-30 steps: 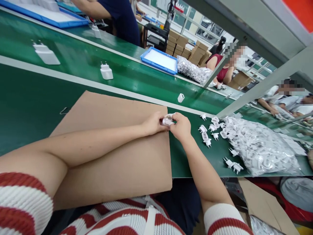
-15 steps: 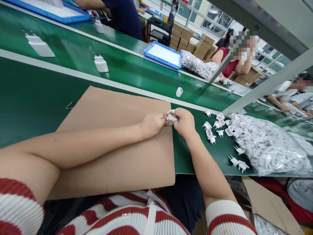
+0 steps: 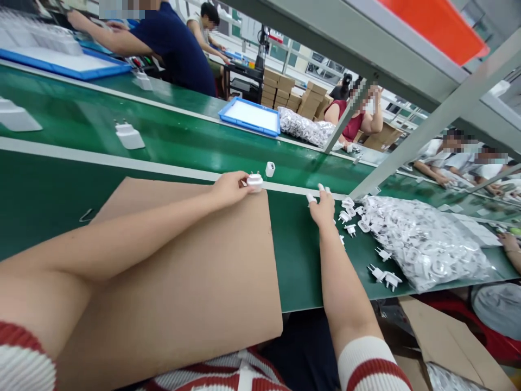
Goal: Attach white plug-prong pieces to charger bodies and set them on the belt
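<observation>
My left hand (image 3: 232, 189) pinches a white two-pin charger plug (image 3: 255, 182) above the far right corner of the cardboard sheet (image 3: 203, 260). Its pins point away from me. To the right, my right hand (image 3: 322, 205) is held over the green table with its fingers apart and nothing in them; white covers sit on the fingertips. Just beyond the plug, a white charger housing (image 3: 270, 169) stands on the green belt (image 3: 183, 146). Several loose white plug parts (image 3: 350, 230) lie beside my right hand, partly hidden by it.
A clear bag of white plug parts (image 3: 431, 244) lies at the right. Another charger (image 3: 129, 135) stands on the belt at left. Blue trays (image 3: 250, 117) line the far side. A slanted metal post (image 3: 407, 130) rises at right. Co-workers sit across the line.
My hands have come apart: the left has moved forward and left with the charger plug, while the right has let go and opened. The view has shifted, and the belt chargers appear further left.
</observation>
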The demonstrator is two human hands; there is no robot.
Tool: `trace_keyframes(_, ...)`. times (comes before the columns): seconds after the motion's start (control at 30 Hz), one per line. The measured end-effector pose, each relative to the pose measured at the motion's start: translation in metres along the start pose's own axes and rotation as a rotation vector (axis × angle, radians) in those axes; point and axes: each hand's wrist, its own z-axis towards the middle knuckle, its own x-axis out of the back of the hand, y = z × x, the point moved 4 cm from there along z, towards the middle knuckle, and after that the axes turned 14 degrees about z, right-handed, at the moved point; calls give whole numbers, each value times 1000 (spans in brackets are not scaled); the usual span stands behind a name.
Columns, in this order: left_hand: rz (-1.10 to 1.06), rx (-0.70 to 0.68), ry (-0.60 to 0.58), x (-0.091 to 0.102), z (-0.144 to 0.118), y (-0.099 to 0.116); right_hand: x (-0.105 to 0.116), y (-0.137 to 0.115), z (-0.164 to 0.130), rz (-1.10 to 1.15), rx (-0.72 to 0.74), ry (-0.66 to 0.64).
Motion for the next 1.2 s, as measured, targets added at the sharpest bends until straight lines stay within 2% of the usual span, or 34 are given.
trace_keyframes(0.1, 99, 181, 50, 6, 44, -38, 7, 27, 11, -308, -175, -21)
trace_keyframes(0.2, 146, 263, 72, 9, 73, -67, 2, 36, 10, -415, -161, -64)
trace_keyframes(0.27, 159, 299, 53, 11, 80, -79, 2, 36, 8, -414, -144, -52)
trace_keyframes(0.33, 205, 326, 81, 15, 79, -82, 4, 35, 8, -364, -157, -9)
trace_keyframes(0.4, 301, 272, 239, 22, 73, -73, 7, 32, 9, -263, -166, 27)
trace_keyframes(0.47, 384, 102, 380, 22, 69, -56, 7, 27, 10, -106, -135, 54)
trace_keyframes(0.5, 400, -18, 378, 17, 69, -45, 6, 23, 10, -10, -104, 68)
trace_keyframes(0.57, 394, -217, 241, -3, 76, -28, 1, 14, 9, 207, -32, 80)
trace_keyframes(0.6, 384, -268, 149, -14, 82, -22, -3, 9, 7, 326, -11, 71)
trace_keyframes(0.67, 362, -268, -22, -34, 97, -15, -12, 1, 2, 578, -15, 16)
trace_keyframes(0.73, 341, -212, -138, -46, 110, -13, -22, -5, -6, 819, -82, -82)
trace_keyframes(0.83, 338, -162, -163, -45, 117, -9, -28, -14, -20, 1061, -192, -238)
trace_keyframes(0.9, 342, -158, -128, -37, 109, -6, -25, -20, -27, 1139, -226, -309)
trace_keyframes(0.97, 294, -244, -125, -29, 90, 4, -21, -25, -31, 1181, -230, -350)
trace_keyframes(1.1, 77, -560, -260, -10, 18, 32, -19, -37, -33, 1161, -144, -381)
trace_keyframes(1.2, -4, -659, -395, 2, -41, 48, -22, -46, -39, 1073, -49, -393)
